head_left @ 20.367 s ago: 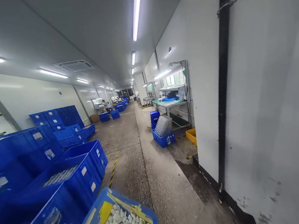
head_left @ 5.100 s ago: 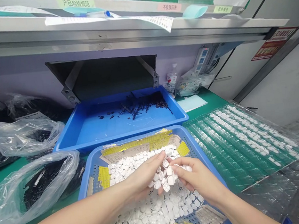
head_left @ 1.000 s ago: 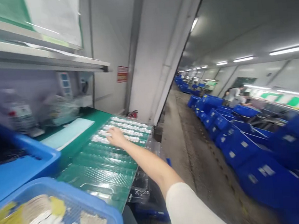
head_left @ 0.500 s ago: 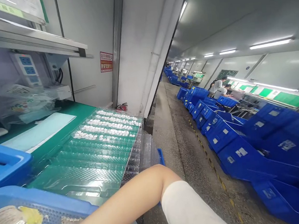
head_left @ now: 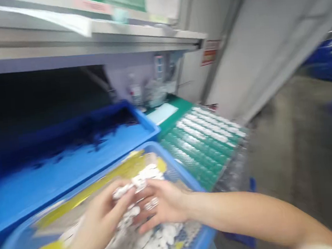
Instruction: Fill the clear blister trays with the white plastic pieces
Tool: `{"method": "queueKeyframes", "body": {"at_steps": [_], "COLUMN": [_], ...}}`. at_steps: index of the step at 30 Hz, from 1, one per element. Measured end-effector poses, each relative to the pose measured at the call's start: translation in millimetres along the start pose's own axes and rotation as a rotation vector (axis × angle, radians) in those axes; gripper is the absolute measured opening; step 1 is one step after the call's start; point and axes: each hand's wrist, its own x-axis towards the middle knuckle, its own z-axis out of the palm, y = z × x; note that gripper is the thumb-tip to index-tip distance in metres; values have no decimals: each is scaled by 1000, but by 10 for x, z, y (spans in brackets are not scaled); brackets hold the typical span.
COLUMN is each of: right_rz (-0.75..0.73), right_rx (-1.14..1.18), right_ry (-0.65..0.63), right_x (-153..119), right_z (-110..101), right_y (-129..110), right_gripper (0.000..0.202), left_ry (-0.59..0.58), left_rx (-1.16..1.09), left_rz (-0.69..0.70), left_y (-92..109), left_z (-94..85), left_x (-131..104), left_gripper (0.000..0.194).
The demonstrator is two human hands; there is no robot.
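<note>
Many small white parts (head_left: 161,239) lie in a light blue basket (head_left: 188,177) lined with brown and yellow material. Over the basket, my left hand (head_left: 103,207) is curled round some white pieces between thumb and fingers. My right hand (head_left: 161,202) faces it from the right, fingers bent and spread, with a few white pieces against its palm and fingers. The fingertips of both hands meet or nearly meet; blur hides the exact contact. Beyond the basket, a clear ribbed tray (head_left: 197,152) has rows of white parts in its far grooves.
A large blue bin (head_left: 99,161) with dark parts stands behind the basket. A metal shelf (head_left: 103,41) runs above. Pale paper (head_left: 162,113) lies on the green table (head_left: 183,103). A wall panel (head_left: 263,46) rises behind the tray; blue crates (head_left: 326,60) stand far right.
The view has swung left and is blurred. Both hands now show over the basket with white pieces; before, only my right arm was visible, its hand out of frame.
</note>
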Motion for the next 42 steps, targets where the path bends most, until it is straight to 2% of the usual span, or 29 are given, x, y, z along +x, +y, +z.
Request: {"method": "queueKeyframes", "body": {"at_steps": [2, 5, 8, 13, 16, 20, 26, 29, 32, 36, 39, 40, 42], "right_rz": [-17, -20, -8, 70, 89, 85, -19, -43, -130, -413, -606, -638, -680], "right_rx": [72, 103, 90, 10, -23, -30, -70, -145, -306, -843, -1183, -1245, -1329], "right_ry": [57, 89, 111, 71, 70, 67, 172, 186, 216, 330, 315, 308, 313], "right_x": [9, 0, -22, -12, -1, 4, -2, -15, -36, -70, -85, -87, -94], "right_z": [-8, 42, 102, 108, 109, 124, 122, 124, 146, 185, 185, 179, 165], "right_y": [-13, -57, -59, -14, -8, -17, -9, -15, -22, 19, 69, 79, 85], "right_gripper": [42, 42, 42, 39, 37, 33, 13, 17, 11, 12, 31, 33, 23], "left_ry": [82, 72, 60, 58, 22, 29, -20, -65, -71, -83, -106, -112, -131], "left_rx": [35, -6, 1, 111, 108, 31, -153, -256, -312, -353, -334, -325, -306], "left_rz": [42, 83, 130, 241, 208, 146, -12, -46, -67, -137, -154, -155, -155], "left_y": [60, 111, 74, -55, -69, -43, -21, -16, -25, -62, -88, -93, -96], "left_z": [-105, -161, -133, -66, -68, -95, -93, -79, -62, -22, 17, 30, 52], "left_x": [-32, 11, 62, 129, 142, 127, 114, 122, 136, 153, 150, 144, 127], "left_gripper": [28, 28, 28, 28, 30, 32, 38, 37, 35, 36, 38, 39, 41]}}
